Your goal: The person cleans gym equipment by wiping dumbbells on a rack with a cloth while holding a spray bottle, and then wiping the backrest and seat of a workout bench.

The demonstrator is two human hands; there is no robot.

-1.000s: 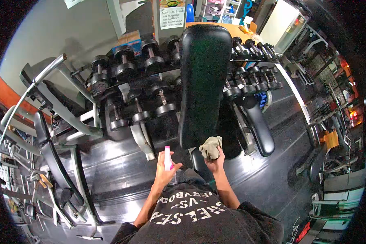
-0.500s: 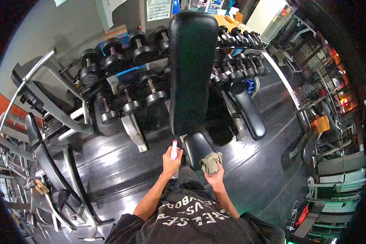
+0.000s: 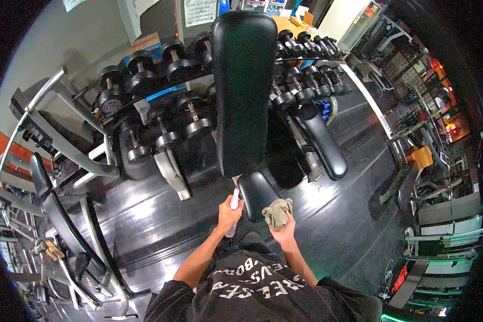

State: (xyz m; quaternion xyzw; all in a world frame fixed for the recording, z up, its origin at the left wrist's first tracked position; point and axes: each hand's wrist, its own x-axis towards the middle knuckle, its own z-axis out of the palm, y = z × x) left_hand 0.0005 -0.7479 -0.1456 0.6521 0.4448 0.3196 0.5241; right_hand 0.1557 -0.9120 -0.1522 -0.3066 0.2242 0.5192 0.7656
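Upright in front of me stands the long black padded backrest [image 3: 243, 91] of a weight bench. Its shorter seat pad [image 3: 257, 194] lies below, close to my hands. My left hand [image 3: 229, 213] is wrapped round a spray bottle [image 3: 235, 199] with a pink-and-white top, held left of the seat pad. The bottle's body is mostly hidden behind the hand. In my right hand [image 3: 284, 231] is a crumpled grey-green cloth [image 3: 277, 213], held at the right edge of the seat pad.
A rack behind the bench carries several black dumbbells [image 3: 192, 121] on two levels. Another padded bench [image 3: 324, 147] stands to the right. Gym machine frames [image 3: 72, 145] fill the left side. More equipment [image 3: 445, 239] stands at the right. The floor is dark and shiny [image 3: 150, 236].
The view has shifted slightly, with the backrest and rack sitting a little further left. My left hand and the spray bottle have moved slightly right, nearer the seat pad. Both hands keep their holds.
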